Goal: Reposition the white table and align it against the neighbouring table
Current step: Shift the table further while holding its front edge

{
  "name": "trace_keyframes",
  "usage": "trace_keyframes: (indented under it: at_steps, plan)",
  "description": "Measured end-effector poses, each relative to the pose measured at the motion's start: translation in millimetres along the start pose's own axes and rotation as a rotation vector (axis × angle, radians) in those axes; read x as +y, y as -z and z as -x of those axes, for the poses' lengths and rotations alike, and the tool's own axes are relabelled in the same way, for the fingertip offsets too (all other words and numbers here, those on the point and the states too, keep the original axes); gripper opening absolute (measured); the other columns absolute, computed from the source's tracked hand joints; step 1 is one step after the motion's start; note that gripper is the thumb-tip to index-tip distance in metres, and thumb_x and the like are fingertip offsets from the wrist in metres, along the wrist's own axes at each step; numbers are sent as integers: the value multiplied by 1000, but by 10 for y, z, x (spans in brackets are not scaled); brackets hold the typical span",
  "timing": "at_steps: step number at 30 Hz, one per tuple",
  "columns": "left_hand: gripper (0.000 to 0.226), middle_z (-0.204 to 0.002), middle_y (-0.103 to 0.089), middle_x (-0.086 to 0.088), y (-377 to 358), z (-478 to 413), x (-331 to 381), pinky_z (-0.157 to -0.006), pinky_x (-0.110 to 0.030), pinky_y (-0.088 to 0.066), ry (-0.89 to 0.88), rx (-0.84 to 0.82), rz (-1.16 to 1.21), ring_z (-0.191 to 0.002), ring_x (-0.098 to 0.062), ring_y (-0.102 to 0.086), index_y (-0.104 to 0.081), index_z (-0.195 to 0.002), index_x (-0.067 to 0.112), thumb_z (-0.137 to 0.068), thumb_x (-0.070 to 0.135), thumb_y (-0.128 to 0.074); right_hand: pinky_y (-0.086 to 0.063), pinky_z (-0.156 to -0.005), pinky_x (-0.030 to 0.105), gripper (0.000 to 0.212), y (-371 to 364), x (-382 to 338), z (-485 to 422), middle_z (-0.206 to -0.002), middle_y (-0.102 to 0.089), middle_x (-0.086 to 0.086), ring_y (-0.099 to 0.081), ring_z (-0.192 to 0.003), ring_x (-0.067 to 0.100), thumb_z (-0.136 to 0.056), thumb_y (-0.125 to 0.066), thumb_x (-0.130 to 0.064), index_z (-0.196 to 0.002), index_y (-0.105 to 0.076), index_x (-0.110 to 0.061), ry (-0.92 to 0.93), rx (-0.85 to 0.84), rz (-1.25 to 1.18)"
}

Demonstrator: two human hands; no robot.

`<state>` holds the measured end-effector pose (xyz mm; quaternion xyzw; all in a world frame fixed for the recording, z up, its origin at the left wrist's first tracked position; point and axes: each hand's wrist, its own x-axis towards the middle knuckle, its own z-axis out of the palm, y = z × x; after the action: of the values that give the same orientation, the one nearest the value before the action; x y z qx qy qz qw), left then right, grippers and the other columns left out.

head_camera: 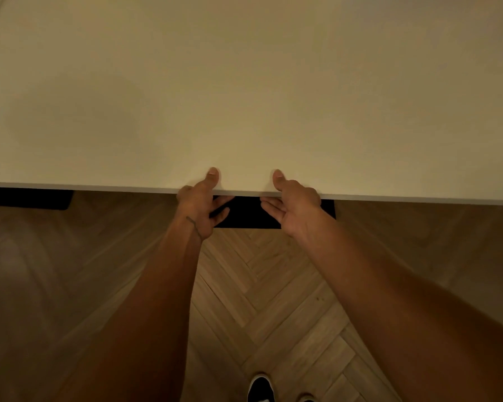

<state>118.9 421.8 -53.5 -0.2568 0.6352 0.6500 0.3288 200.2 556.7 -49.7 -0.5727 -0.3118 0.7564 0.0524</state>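
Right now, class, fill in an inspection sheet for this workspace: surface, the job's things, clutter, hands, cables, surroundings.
Surface: white table top, plain, fills the upper frame.
Job's things: white table only; neighbouring table not in view.
Clutter: nothing seen.
Hands: left hand and right hand grip the near edge, thumbs on top, fingers underneath.
Cables: nothing seen.
Surroundings: herringbone wood floor; black shape under the table; dark shoe at bottom.

Single view, worn on the head, facing forward and steeply down, close above and behind left hand (pixel 199 203) and right hand (pixel 295 207); table (pixel 244 97) beyond them, floor (pixel 273 300) nearer.
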Motion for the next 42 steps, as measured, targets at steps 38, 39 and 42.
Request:
trace_keyframes:
  at_steps: [38, 39, 42]
  plan:
    - [78, -115, -74, 2, 56, 46, 144, -43, -29, -54, 162, 36, -77, -74, -8, -78, -43, -146, 15, -86, 52, -77, -63, -63, 37, 56, -4, -103, 122, -116, -70, 13, -74, -92, 23, -87, -78, -28, -132, -52, -5, -140, -13, 88]
    - [78, -114, -75, 2, 59, 49, 154, -43, -29, -54, 176, 31, -82, -72, -8, -78, -43, -146, 15, -86, 53, -76, -62, -63, 37, 54, -12, -116, 145, -117, -70, 13, -73, -92, 23, -88, -77, -27, -132, -53, -5, -144, -10, 88]
    - [75, -109, -76, -1, 83, 71, 215, -44, -29, -55, 239, -8, -101, -70, -10, -78, -44, -144, 15, -88, 54, -74, -62, -65, 37, 49, -44, -143, 191, -123, -68, 15, -72, -89, 24, -90, -74, -27, -129, -54, -5, -156, 14, 98]
